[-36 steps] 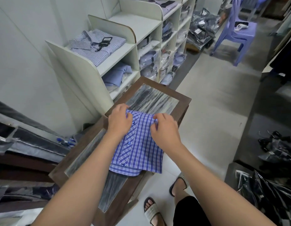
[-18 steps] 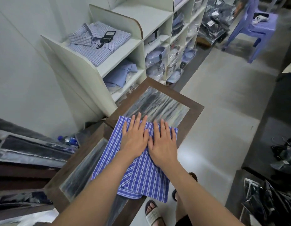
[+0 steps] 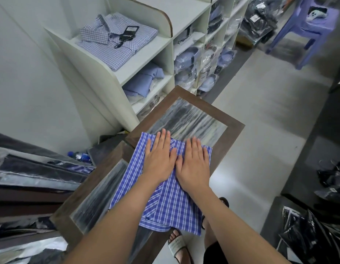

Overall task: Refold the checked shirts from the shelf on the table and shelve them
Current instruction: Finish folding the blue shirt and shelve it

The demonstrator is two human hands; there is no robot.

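Observation:
A blue-and-white checked shirt (image 3: 171, 208) lies folded flat on the brown-framed table (image 3: 232, 128), its near edge hanging over the table's front. My left hand (image 3: 159, 159) and my right hand (image 3: 193, 164) rest palm down on it, side by side, fingers stretched out, thumbs nearly touching. Neither grips the cloth. On the top of the white shelf unit (image 3: 127, 73) lies a pale checked shirt (image 3: 115, 42), folded, with a black tag on it.
The shelf's lower compartments hold a plain blue shirt (image 3: 144, 80) and several bagged shirts. A purple plastic chair (image 3: 306, 29) stands at the far right. Black bagged goods lie on the floor at right, dark flat packs at left. My sandalled feet show under the table.
A second ago my fingers pinched the shirt's far edge; since then both hands have spread flat on the shirt. The view has tipped down and moved closer.

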